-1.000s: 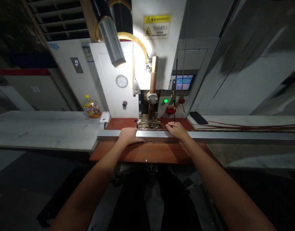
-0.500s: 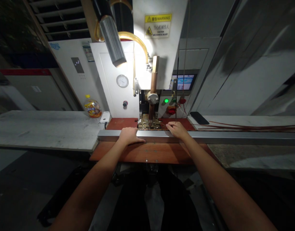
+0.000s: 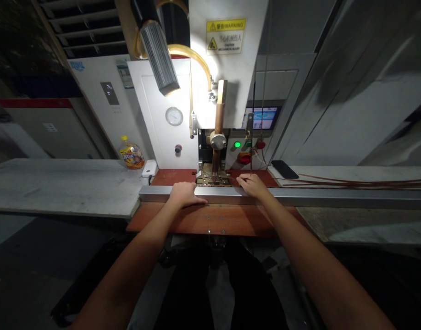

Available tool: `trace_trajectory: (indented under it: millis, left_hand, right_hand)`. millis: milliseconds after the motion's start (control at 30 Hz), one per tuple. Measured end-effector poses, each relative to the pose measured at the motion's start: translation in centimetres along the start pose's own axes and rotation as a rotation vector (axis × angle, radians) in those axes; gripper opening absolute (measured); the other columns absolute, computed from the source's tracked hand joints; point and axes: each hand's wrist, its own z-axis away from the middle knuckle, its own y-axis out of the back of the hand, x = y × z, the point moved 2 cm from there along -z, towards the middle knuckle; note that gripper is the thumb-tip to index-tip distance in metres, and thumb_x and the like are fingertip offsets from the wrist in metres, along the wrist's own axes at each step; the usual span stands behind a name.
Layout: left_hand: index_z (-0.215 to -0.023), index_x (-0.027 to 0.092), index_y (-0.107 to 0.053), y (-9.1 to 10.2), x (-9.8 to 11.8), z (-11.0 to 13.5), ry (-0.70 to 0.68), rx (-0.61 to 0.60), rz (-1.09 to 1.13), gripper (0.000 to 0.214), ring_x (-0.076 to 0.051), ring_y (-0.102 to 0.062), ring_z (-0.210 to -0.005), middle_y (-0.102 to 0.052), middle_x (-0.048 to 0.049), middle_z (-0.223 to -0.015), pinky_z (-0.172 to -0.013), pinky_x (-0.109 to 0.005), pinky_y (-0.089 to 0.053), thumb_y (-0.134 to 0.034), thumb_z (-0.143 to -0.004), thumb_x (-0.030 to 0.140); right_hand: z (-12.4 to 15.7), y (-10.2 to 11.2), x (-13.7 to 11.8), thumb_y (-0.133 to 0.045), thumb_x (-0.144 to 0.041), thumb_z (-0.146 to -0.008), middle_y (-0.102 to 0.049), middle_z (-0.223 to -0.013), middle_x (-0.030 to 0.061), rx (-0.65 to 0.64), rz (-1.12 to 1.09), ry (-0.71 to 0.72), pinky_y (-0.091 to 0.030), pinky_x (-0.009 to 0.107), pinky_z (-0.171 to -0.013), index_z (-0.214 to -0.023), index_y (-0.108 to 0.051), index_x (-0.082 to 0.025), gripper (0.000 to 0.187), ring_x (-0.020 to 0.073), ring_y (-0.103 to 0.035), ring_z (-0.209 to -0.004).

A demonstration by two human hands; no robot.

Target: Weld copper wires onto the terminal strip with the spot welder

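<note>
A long silver metal bar [image 3: 217, 193] lies across the reddish-brown work board [image 3: 193, 220]. My left hand [image 3: 183, 194] is closed over the bar's left part, its thumb stretched along the front face and its other fingertips hidden. Just right of the small brass-coloured fixture [image 3: 213, 175], my right hand [image 3: 252, 184] is pinched on a thin brown strip, only a short end of which shows at the fingertips. The wrist lies over the bar. A copper-coloured rod [image 3: 217, 133] comes down from the machine onto the fixture between my hands.
Several thin brown strips [image 3: 351, 184] run behind the bar at right, near a black phone [image 3: 285, 169]. A lit screen [image 3: 263, 118], a green light [image 3: 237, 144] and a red knob [image 3: 244, 158] sit on the machine. At left stand a bottle [image 3: 131, 153] and a white device [image 3: 149, 168].
Both hands, the bar and the rod look the same as before. Only the camera's view has shifted very slightly.
</note>
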Motion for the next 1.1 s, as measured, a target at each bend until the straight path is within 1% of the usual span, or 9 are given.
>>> trace_trajectory:
  millis: [233,367,600,833,1100]
  left_hand:
    - [-0.099,0.023,-0.071,0.4,0.1,-0.1,-0.004,-0.005,0.000,0.088,-0.038,-0.071,-0.098,-0.077,-0.0151,-0.101,-0.081,-0.042,-0.051,-0.052,-0.058,0.098]
    - [-0.098,0.023,-0.072,0.4,0.1,-0.1,-0.006,-0.004,-0.006,0.088,-0.038,-0.072,-0.097,-0.077,-0.0148,-0.099,-0.080,-0.041,-0.051,-0.051,-0.058,0.098]
    - [-0.100,0.023,-0.072,0.3,0.1,-0.2,-0.003,-0.008,-0.012,0.088,-0.038,-0.072,-0.096,-0.078,-0.0152,-0.100,-0.080,-0.042,-0.052,-0.052,-0.058,0.098]
    - [-0.100,0.024,-0.071,0.3,0.1,-0.1,0.002,-0.003,-0.008,0.085,-0.037,-0.071,-0.099,-0.077,-0.0145,-0.102,-0.082,-0.040,-0.051,-0.052,-0.059,0.097]
    - [-0.101,0.024,-0.072,0.2,0.1,-0.1,-0.007,0.004,-0.001,0.086,-0.037,-0.071,-0.097,-0.077,-0.0145,-0.101,-0.082,-0.041,-0.052,-0.052,-0.060,0.097]
  right_hand:
    - [-0.2,-0.1,0.1,-0.044,-0.039,-0.091,-0.072,-0.072,0.0051,-0.002,-0.053,-0.039,-0.040,0.028,-0.069,-0.063,-0.063,-0.023,0.037,0.0175,-0.060,-0.068]
    - [-0.1,0.2,0.2,-0.045,-0.041,-0.091,-0.069,-0.069,0.0040,0.001,-0.104,-0.025,-0.041,0.027,-0.070,-0.062,-0.061,-0.022,0.038,0.0174,-0.058,-0.068]
    - [-0.5,0.6,-0.5,-0.045,-0.042,-0.092,-0.067,-0.068,0.0026,-0.058,-0.123,-0.009,-0.041,0.027,-0.068,-0.064,-0.061,-0.022,0.038,0.0169,-0.056,-0.068]
    - [-1.3,-0.7,-1.1,-0.048,-0.039,-0.091,-0.072,-0.072,0.0026,-0.077,-0.070,-0.015,-0.042,0.026,-0.069,-0.068,-0.067,-0.023,0.034,0.0181,-0.059,-0.072]
    - [-1.7,-1.3,-2.4,-0.045,-0.037,-0.092,-0.073,-0.079,0.0042,-0.136,-0.063,-0.009,-0.042,0.026,-0.073,-0.068,-0.065,-0.022,0.035,0.0178,-0.062,-0.075]
